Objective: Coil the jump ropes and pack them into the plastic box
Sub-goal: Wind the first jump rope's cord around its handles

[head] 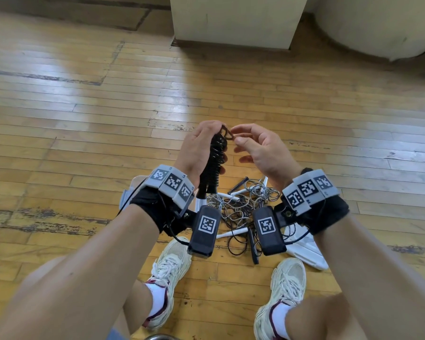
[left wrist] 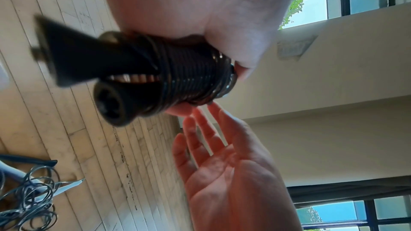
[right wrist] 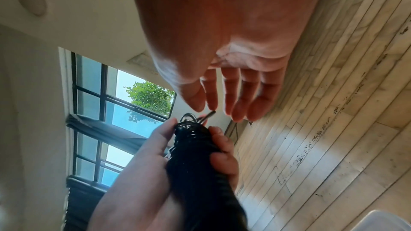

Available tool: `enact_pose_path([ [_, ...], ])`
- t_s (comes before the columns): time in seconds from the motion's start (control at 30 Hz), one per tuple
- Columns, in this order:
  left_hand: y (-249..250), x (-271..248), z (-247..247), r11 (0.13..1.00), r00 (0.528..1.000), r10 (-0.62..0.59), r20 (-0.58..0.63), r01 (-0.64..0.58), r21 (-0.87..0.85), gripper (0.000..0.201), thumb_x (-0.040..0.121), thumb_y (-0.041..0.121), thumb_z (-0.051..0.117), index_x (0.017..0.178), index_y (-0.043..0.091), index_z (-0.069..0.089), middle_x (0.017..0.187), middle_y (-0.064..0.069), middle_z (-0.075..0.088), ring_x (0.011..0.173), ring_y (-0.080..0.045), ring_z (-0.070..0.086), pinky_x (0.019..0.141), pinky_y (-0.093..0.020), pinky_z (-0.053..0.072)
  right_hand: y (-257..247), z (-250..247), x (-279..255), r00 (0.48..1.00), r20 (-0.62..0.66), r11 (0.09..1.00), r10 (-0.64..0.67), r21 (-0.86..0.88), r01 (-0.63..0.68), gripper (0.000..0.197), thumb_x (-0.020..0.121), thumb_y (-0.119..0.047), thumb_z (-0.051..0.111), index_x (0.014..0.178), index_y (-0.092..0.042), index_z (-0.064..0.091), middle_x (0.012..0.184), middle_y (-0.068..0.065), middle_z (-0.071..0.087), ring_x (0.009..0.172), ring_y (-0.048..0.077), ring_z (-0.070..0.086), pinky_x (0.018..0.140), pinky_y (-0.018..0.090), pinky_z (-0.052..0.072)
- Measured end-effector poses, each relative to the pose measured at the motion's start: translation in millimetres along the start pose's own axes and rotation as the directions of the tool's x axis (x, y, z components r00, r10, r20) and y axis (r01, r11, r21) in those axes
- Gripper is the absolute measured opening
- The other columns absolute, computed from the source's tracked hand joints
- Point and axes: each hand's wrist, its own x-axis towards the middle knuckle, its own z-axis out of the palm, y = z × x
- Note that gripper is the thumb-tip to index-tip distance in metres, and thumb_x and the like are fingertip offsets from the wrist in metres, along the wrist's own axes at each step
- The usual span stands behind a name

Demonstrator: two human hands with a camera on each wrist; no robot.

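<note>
My left hand (head: 196, 146) grips a black jump rope (head: 212, 165) held upright, its cord wound tightly round the two handles. A small loop of cord (head: 225, 132) sticks out at the top. In the left wrist view the wound bundle (left wrist: 189, 75) and the handle ends show under my palm. My right hand (head: 258, 148) hovers just right of the loop with fingers straight and relaxed. In the right wrist view the free cord end (right wrist: 210, 113) pokes out just below my right fingertips (right wrist: 235, 111), and no finger closes on it. A tangled pile of more ropes (head: 243, 212) lies on the floor below.
I crouch on a worn wooden floor (head: 84, 106), shoes either side of the pile. A white plastic piece (head: 307, 251) lies right of the pile and another pale piece (head: 133, 187) behind my left wrist. A cream pillar (head: 231, 20) stands ahead.
</note>
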Motion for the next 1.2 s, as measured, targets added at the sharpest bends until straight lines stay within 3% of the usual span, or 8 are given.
enact_pose_path([
  [0.1, -2.3, 4.9, -1.0, 1.000, 0.998, -0.004, -0.068, 0.004, 0.004, 0.030, 0.106, 0.033, 0.043, 0.123, 0.012, 0.056, 0.097, -0.011, 0.058, 0.077, -0.024, 0.059, 0.064, -0.040, 0.056, -0.8, 5.5, 0.8, 0.988, 0.122, 0.995, 0.099, -0.013, -0.098, 0.022, 0.100, -0.017, 0.058, 0.121, -0.021, 0.060, 0.118, 0.003, 0.066, 0.104, 0.020, 0.068, 0.086, 0.036, 0.059],
  [0.2, -5.3, 9.7, -1.7, 1.000, 0.995, -0.026, -0.095, 0.027, 0.006, 0.025, 0.105, 0.028, 0.041, 0.122, 0.017, 0.055, 0.110, -0.014, 0.060, 0.099, -0.032, 0.061, 0.094, -0.052, 0.052, -0.3, 11.0, 0.0, 0.953, 0.249, 0.984, 0.173, -0.017, -0.175, 0.043, 0.095, -0.015, 0.066, 0.135, -0.021, 0.051, 0.125, 0.002, 0.063, 0.101, 0.019, 0.071, 0.081, 0.037, 0.061],
  [0.43, -4.9, 13.7, -8.0, 0.965, 1.000, -0.010, 0.009, 0.007, 0.264, 0.021, 0.094, 0.020, 0.053, 0.114, 0.013, 0.057, 0.114, -0.011, 0.065, 0.105, -0.029, 0.063, 0.101, -0.053, 0.050, 3.1, 13.0, 3.0, 0.959, 0.213, 0.981, 0.187, 0.020, -0.195, 0.060, 0.086, 0.001, 0.073, 0.139, -0.012, 0.049, 0.114, 0.009, 0.068, 0.091, 0.021, 0.075, 0.074, 0.038, 0.063],
  [0.63, -11.2, 13.2, -20.6, 0.788, 0.998, 0.054, -0.024, -0.027, 0.615, 0.030, 0.095, 0.027, 0.059, 0.124, 0.018, 0.055, 0.107, -0.005, 0.066, 0.095, -0.025, 0.067, 0.081, -0.046, 0.060, 12.7, 30.8, 8.0, 0.981, 0.129, 0.974, 0.143, -0.194, -0.116, 0.063, 0.084, -0.015, 0.079, 0.139, -0.020, 0.048, 0.108, 0.004, 0.067, 0.092, 0.020, 0.073, 0.069, 0.037, 0.064],
  [0.83, -12.2, 11.5, -46.0, 0.598, 0.990, 0.126, -0.064, -0.025, 0.801, 0.033, 0.095, 0.027, 0.058, 0.126, 0.018, 0.058, 0.105, -0.001, 0.064, 0.094, -0.022, 0.060, 0.081, -0.033, 0.051, 14.4, 72.0, 20.4, 0.989, 0.138, 0.932, 0.062, -0.361, -0.008, 0.086, 0.080, -0.028, 0.082, 0.149, -0.028, 0.030, 0.098, -0.009, 0.061, 0.086, 0.012, 0.066, 0.075, 0.033, 0.059],
  [0.97, -18.3, 15.7, -81.6, 0.594, 0.996, -0.069, -0.053, 0.084, 0.800, 0.035, 0.097, 0.022, 0.056, 0.132, 0.016, 0.056, 0.109, -0.008, 0.066, 0.090, -0.025, 0.068, 0.073, -0.037, 0.061, 28.6, 107.0, 29.5, 0.975, 0.182, 0.921, 0.128, -0.386, -0.049, 0.090, 0.080, -0.021, 0.081, 0.150, -0.029, 0.024, 0.114, 0.006, 0.065, 0.091, 0.023, 0.069, 0.077, 0.042, 0.062],
  [1.1, -24.0, 34.1, -114.6, 0.246, 0.989, -0.141, 0.038, -0.002, 0.969, 0.047, 0.097, 0.029, 0.056, 0.142, 0.019, 0.049, 0.124, -0.006, 0.065, 0.104, -0.026, 0.064, 0.092, -0.041, 0.055, 55.5, 133.8, 43.8, 0.955, 0.179, 0.880, 0.236, -0.457, -0.132, 0.082, 0.083, -0.010, 0.076, 0.148, -0.024, 0.028, 0.108, 0.006, 0.060, 0.075, 0.014, 0.060, 0.065, 0.034, 0.059],
  [1.2, -39.4, 53.4, -134.2, 0.112, 0.982, -0.155, 0.104, -0.088, 0.990, 0.045, 0.099, 0.034, 0.053, 0.142, 0.020, 0.049, 0.125, -0.003, 0.065, 0.103, -0.023, 0.063, 0.093, -0.040, 0.053, 83.4, 151.9, 64.1, 0.934, 0.166, 0.817, 0.315, -0.548, -0.179, 0.090, 0.079, -0.015, 0.080, 0.150, -0.021, 0.026, 0.118, 0.010, 0.061, 0.088, 0.023, 0.062, 0.078, 0.043, 0.059],
])
